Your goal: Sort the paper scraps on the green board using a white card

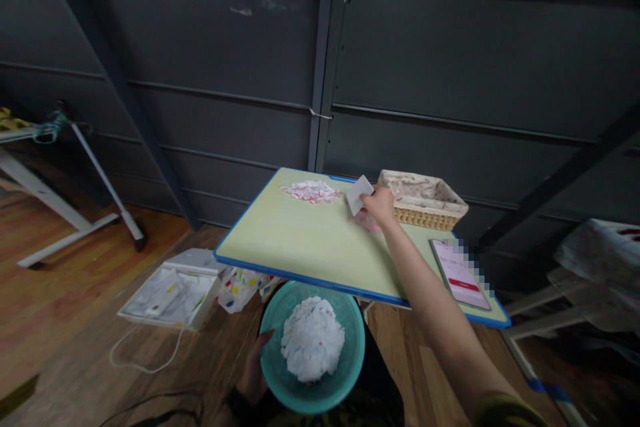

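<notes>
My right hand (381,205) is closed on a flat white card (359,195), held tilted above the far right part of the table. Beneath the card and hand shows a small patch of pinkish scraps (367,220), partly hidden. My left hand (255,365) grips the rim of a teal plastic basket (353,353) on my lap, its fingers partly out of sight behind the wall. Inside the basket lies a heap of white paper-like scraps (314,339). Another pile of white and pink scraps (313,191) is spread at the table's far left.
The small pale table (300,240) has a blue edge. A cloth-lined wicker basket (425,200) stands at its back right, with a phone (460,273) near the right edge. On the floor to the left sits an open white box (170,297) with a cable. A dark metal wall (240,67) rises behind.
</notes>
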`<state>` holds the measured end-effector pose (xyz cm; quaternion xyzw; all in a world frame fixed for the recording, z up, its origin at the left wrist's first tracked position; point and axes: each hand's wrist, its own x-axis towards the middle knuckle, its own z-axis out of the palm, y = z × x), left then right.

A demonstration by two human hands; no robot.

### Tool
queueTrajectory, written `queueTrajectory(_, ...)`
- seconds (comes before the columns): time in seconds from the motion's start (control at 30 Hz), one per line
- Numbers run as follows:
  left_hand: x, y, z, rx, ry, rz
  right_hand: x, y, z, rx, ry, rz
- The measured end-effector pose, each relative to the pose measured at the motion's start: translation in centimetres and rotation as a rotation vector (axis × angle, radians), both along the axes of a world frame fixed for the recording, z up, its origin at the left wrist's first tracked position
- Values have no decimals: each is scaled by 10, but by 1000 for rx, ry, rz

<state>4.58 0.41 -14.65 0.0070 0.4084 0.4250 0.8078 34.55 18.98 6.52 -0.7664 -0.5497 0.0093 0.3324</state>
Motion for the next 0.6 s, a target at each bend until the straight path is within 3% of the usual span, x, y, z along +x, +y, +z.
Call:
queueTrajectory(0.23, 1, 0, -1, 13, 30, 9, -43, -6, -25, 10, 138, -61)
queueTrajectory(0.6, 3, -1, 3, 13, 92, 28, -54, 7, -44, 5, 328, -182)
